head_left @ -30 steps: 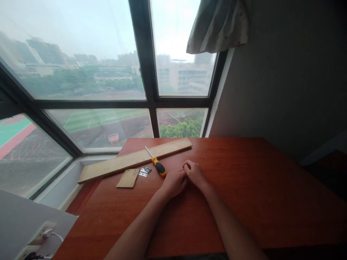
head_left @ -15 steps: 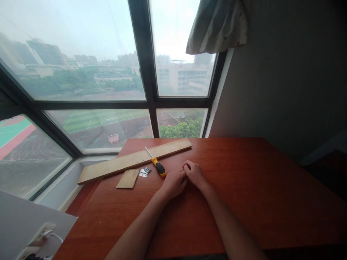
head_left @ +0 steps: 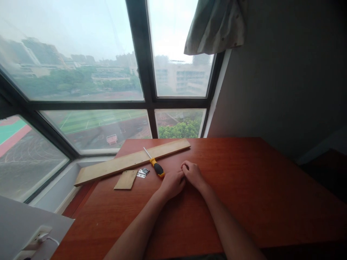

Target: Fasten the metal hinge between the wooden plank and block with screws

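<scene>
Centre frame: I rest the left hand point(head_left: 172, 184) and right hand point(head_left: 193, 174), touching, on the table point(head_left: 244, 187), fingers curled on nothing. The screwdriver point(head_left: 157, 168) lies just left, its handle nearest them and so within reach.

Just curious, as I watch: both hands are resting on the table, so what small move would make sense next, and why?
Probably the left hand should reach for the screwdriver. It and the right hand rest curled and touching on the table, with nothing visibly held. The screwdriver's handle lies just beyond the left knuckles, beside the hinge, so it looks like the easiest thing to pick up.
</scene>
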`<state>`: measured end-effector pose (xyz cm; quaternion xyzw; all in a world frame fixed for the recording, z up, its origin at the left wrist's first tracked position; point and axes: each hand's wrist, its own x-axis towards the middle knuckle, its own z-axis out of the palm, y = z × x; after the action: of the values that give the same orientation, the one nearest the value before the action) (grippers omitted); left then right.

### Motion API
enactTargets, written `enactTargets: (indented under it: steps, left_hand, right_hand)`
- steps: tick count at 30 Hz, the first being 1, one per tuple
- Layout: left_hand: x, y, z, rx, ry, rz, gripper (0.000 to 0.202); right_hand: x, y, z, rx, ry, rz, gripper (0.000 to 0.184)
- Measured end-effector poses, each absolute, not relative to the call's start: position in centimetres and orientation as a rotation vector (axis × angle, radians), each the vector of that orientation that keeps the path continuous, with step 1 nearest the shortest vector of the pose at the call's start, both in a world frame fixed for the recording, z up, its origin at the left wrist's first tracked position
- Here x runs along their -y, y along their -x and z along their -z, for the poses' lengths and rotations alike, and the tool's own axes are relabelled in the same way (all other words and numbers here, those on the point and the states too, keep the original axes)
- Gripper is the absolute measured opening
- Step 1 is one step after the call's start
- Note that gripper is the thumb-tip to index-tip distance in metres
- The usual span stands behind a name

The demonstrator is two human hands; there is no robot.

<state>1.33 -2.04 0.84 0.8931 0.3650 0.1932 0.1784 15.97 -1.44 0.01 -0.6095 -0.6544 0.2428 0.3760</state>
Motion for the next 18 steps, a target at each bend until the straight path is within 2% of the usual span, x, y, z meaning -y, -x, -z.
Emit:
enactTargets:
  steps: [18]
  left_hand:
    - [2.05, -1.18, -1.01, -1.016, -2.508, -0.554, 0.019]
  right_hand:
    - [1.49, -15.8, -0.36, 1.668, 1.572, -0.629, 0.022]
